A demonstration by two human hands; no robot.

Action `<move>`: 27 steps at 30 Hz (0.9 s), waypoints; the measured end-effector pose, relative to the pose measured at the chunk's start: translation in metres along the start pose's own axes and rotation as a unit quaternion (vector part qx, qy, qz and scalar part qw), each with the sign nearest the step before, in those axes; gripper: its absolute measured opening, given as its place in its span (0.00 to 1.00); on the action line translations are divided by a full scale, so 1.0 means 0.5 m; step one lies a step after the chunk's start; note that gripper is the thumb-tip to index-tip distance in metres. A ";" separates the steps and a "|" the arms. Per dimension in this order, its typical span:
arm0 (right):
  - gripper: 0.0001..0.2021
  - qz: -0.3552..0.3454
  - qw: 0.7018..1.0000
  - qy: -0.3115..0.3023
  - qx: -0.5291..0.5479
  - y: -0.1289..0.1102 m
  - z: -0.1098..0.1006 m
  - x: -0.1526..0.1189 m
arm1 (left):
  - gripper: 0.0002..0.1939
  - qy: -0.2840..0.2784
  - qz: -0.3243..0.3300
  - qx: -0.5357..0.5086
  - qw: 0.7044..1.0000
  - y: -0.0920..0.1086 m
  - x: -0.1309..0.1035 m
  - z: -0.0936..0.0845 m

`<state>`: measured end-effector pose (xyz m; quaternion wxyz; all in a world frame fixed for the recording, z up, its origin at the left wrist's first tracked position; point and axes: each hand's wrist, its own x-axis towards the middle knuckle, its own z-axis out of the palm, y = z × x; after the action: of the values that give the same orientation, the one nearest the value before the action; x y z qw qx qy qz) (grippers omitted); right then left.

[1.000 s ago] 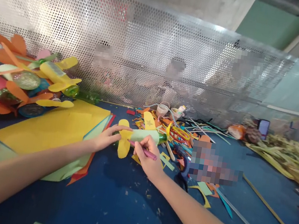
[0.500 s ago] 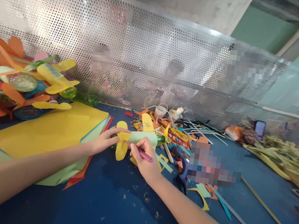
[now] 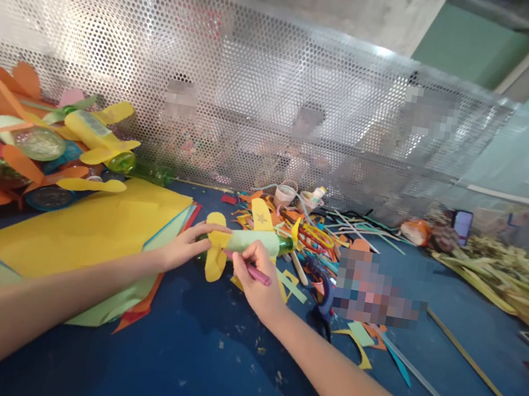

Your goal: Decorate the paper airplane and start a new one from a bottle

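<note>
**Left hand [image 3: 188, 246] on a paper-wrapped bottle [image 3: 247, 240], right hand [image 3: 257, 283] pinching a pen [image 3: 258, 274]**

At the far left, bottles dressed in coloured paper [image 3: 33, 152] lie heaped on the blue desk [image 3: 204, 377]. Beside them spreads a stack of sheets [image 3: 92, 226], yellow uppermost. Next comes the left hand, its fingers stretched over the wrapped bottle's left end, touching it near a yellow paper blade [image 3: 215, 264]; whether the thumb grips underneath, I cannot tell. The bottle lies on its side mid-desk, pale green paper around its middle. Just at its near side, the right hand is closed, pinching the purple pen between thumb and fingers, tip at the blade. Rightward are paper scraps [image 3: 297, 290], blue-handled scissors [image 3: 326, 297], then a pile of dry husks [image 3: 511, 270].
</note>
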<state>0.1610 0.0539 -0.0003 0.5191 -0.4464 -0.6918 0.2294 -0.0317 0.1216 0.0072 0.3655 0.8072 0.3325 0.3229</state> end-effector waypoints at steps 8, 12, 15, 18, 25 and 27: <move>0.12 0.007 1.000 0.012 0.009 0.001 0.002 0.000 | 0.22 -0.002 -0.001 0.003 1.000 0.002 -0.001 -0.002; 0.11 0.010 1.000 -0.007 0.003 -0.004 -0.001 0.001 | 0.21 -0.001 0.002 -0.006 1.000 0.010 -0.002 -0.001; 0.11 0.014 1.000 -0.022 -0.001 -0.007 -0.002 0.002 | 0.21 -0.005 0.000 -0.008 1.000 0.014 -0.002 0.000; 0.11 0.018 0.999 -0.029 -0.001 -0.008 -0.002 0.003 | 0.21 0.000 -0.007 -0.010 1.000 0.014 -0.002 0.002; 0.11 0.018 1.000 -0.024 -0.008 -0.006 -0.004 0.002 | 0.21 -0.003 0.003 -0.010 1.000 0.007 0.000 0.002; 0.12 0.016 1.000 -0.026 -0.008 -0.006 -0.005 0.002 | 0.22 -0.003 0.005 -0.010 1.000 0.005 0.000 0.001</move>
<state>0.1621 0.0527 0.0034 0.4935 -0.4554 -0.7000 0.2433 -0.0305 0.1202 0.0091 0.3728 0.8062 0.3242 0.3254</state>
